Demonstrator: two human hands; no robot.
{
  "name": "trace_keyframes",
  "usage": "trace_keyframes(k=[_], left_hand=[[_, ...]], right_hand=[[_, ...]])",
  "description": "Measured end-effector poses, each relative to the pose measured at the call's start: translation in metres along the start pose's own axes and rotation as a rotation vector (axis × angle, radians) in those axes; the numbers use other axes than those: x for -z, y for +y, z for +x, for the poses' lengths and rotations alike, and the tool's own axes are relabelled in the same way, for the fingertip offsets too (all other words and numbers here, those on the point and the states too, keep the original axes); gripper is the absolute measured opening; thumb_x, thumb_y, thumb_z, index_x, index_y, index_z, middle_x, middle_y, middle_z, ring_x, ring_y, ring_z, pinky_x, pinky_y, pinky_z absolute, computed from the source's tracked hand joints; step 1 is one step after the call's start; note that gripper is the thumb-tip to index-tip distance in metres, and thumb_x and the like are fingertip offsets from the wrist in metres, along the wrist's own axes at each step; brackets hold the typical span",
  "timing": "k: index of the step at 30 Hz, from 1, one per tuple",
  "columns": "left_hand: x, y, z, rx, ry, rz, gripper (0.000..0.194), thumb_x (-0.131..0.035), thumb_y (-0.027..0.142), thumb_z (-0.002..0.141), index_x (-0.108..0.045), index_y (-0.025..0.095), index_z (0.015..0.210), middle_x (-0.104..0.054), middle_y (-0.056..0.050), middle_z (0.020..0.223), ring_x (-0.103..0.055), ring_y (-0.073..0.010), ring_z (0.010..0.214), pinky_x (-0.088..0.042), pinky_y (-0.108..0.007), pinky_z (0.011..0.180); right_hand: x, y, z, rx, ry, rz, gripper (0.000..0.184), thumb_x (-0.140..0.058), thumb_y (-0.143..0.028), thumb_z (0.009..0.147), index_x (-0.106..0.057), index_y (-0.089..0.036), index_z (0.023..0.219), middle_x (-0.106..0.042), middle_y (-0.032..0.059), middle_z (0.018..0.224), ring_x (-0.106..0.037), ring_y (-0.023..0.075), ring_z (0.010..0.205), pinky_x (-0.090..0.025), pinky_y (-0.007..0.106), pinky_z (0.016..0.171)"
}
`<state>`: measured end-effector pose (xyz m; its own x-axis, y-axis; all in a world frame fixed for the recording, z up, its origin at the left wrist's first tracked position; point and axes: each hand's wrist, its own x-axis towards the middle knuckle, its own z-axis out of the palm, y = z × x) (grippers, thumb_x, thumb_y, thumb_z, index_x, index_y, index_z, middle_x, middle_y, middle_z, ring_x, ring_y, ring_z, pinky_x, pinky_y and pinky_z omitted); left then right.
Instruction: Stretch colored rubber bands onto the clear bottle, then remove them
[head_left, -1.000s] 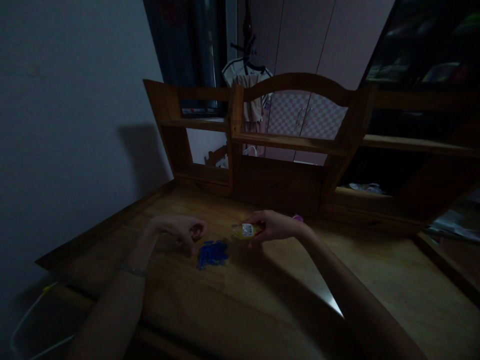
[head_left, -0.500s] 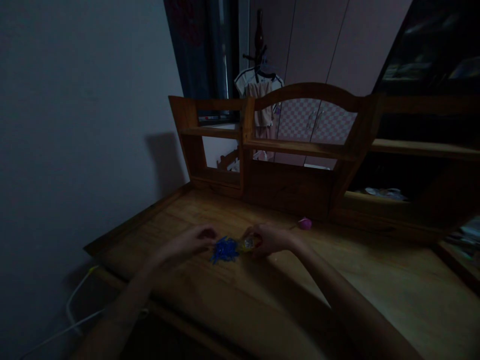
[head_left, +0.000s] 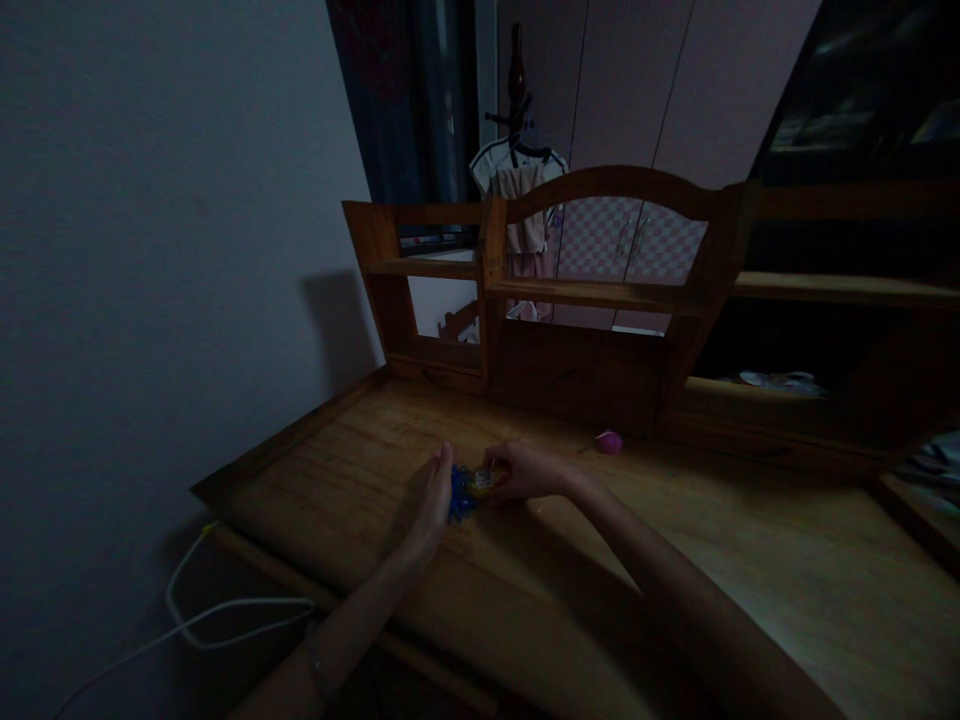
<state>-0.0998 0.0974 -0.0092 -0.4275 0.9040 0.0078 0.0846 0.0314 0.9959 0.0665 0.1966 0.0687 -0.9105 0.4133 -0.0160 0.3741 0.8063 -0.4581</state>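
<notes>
On the wooden desk (head_left: 337, 480) lies a small pile of thin blue pieces (head_left: 460, 494), too small to make out singly. My left hand (head_left: 435, 497) stands on edge against the pile's left side, its fingers straight and together. My right hand (head_left: 521, 470) is closed around a small yellow packet or container (head_left: 484, 480) with a pale printed label, and it rests at the pile's right side. The packet's near end touches the blue pieces. Part of the packet is hidden by my right fingers.
A pink round object (head_left: 610, 442) with a thin stem lies beyond my right hand. A wooden shelf unit (head_left: 592, 295) rises along the desk's back. White cable (head_left: 247, 603) hangs off the left front edge, beside the wall (head_left: 165, 300).
My left hand has swung right and straightened, from curled beside the pile to flat against it. The blue pieces are bunched closer to the yellow packet. My right hand still holds the packet.
</notes>
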Motion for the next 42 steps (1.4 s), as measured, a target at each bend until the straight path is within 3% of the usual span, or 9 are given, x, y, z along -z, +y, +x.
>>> trace_keyframes(k=[3, 9, 13, 18, 23, 29, 35, 42], left_hand=[[-0.008, 0.002, -0.002, 0.013, 0.166, -0.086, 0.07, -0.026, 0.07, 0.09, -0.044, 0.021, 0.137, -0.039, -0.012, 0.151, -0.038, -0.0257, 0.14, -0.038, -0.041, 0.111], [-0.009, 0.012, -0.008, 0.075, 0.129, -0.241, 0.066, -0.018, 0.062, 0.095, -0.049, 0.019, 0.133, -0.043, -0.012, 0.149, -0.04, -0.0221, 0.139, -0.036, -0.037, 0.114], [-0.008, 0.021, -0.006, 0.105, 0.079, -0.311, 0.067, -0.017, 0.06, 0.095, -0.045, 0.016, 0.138, -0.038, -0.013, 0.152, -0.035, -0.0209, 0.141, -0.031, -0.036, 0.117], [-0.006, 0.042, 0.004, -0.015, -0.039, -0.188, 0.071, -0.017, 0.069, 0.092, -0.042, 0.027, 0.143, -0.027, -0.004, 0.158, -0.021, -0.0209, 0.146, -0.027, -0.039, 0.117], [-0.01, 0.07, 0.044, -0.101, -0.253, -0.097, 0.071, -0.014, 0.071, 0.091, -0.039, 0.033, 0.145, -0.022, 0.002, 0.159, -0.011, -0.0197, 0.148, -0.021, -0.04, 0.119], [-0.039, 0.067, 0.083, -0.273, -0.428, -0.091, 0.066, -0.016, 0.067, 0.093, -0.043, 0.033, 0.144, -0.027, 0.002, 0.157, -0.015, -0.0193, 0.148, -0.012, -0.041, 0.121], [-0.05, 0.062, 0.065, -0.487, -0.366, -0.13, 0.057, -0.017, 0.054, 0.099, -0.041, 0.029, 0.145, -0.028, 0.002, 0.158, -0.014, -0.0205, 0.148, -0.004, -0.042, 0.122], [-0.052, 0.064, 0.056, -0.574, -0.21, -0.277, 0.045, -0.034, 0.037, 0.099, -0.048, 0.024, 0.139, -0.038, -0.003, 0.153, -0.029, -0.0217, 0.144, -0.019, -0.041, 0.12]], right_hand=[[-0.005, -0.001, 0.002, 0.025, 0.006, 0.03, 0.045, -0.08, -0.037, 0.064, -0.068, -0.022, 0.105, -0.069, 0.0007, 0.091, -0.061, 0.0156, 0.077, -0.037, 0.021, 0.062], [-0.011, -0.003, 0.004, 0.07, 0.046, 0.07, 0.043, -0.079, -0.034, 0.065, -0.068, -0.021, 0.104, -0.07, 0.0011, 0.092, -0.062, 0.0162, 0.081, -0.039, 0.022, 0.067], [-0.011, -0.002, 0.004, 0.101, 0.083, 0.054, 0.038, -0.078, -0.031, 0.066, -0.068, -0.02, 0.101, -0.069, 0.001, 0.091, -0.062, 0.016, 0.081, -0.038, 0.022, 0.067], [-0.007, 0.0, 0.003, 0.095, 0.22, 0.08, 0.038, -0.075, -0.03, 0.07, -0.065, -0.021, 0.106, -0.067, 0.001, 0.093, -0.06, 0.0161, 0.082, -0.039, 0.023, 0.069], [-0.008, 0.011, 0.006, 0.014, 0.506, 0.054, 0.031, -0.07, -0.028, 0.076, -0.062, -0.02, 0.105, -0.061, 0.0054, 0.102, -0.057, 0.0195, 0.093, -0.041, 0.027, 0.078], [-0.03, 0.038, 0.008, -0.085, 0.777, 0.071, 0.031, -0.062, -0.02, 0.079, -0.059, -0.022, 0.11, -0.059, 0.0066, 0.106, -0.054, 0.0219, 0.101, -0.043, 0.031, 0.087], [-0.039, 0.044, 0.008, -0.026, 0.92, 0.045, 0.041, -0.058, -0.011, 0.076, -0.058, -0.022, 0.115, -0.06, 0.0075, 0.108, -0.055, 0.0242, 0.103, -0.046, 0.036, 0.089], [-0.039, 0.04, 0.008, 0.0, 0.924, 0.018, 0.042, -0.058, -0.013, 0.08, -0.056, -0.022, 0.121, -0.06, 0.0088, 0.111, -0.055, 0.0254, 0.105, -0.048, 0.038, 0.091]])
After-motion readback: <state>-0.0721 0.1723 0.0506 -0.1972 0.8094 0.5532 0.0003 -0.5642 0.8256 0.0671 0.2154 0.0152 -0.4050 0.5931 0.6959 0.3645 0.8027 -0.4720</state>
